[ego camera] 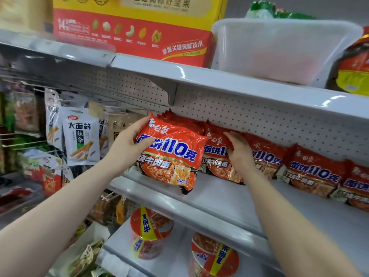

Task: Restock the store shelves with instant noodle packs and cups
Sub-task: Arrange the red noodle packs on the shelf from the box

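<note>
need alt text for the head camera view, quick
A person's left hand holds a red instant noodle pack at the left end of a row of matching packs on a grey store shelf, while the right hand rests on the next pack. Two noodle cups sit on the shelf below.

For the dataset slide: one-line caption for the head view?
Left hand holds an orange noodle pack at the middle shelf while the right hand touches the shelved packs; noodle cups below.

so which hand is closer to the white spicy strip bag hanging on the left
Left. The left hand, gripping a noodle pack, is just right of the spicy strip bag; the right hand is farther right, on the shelved packs.
</note>
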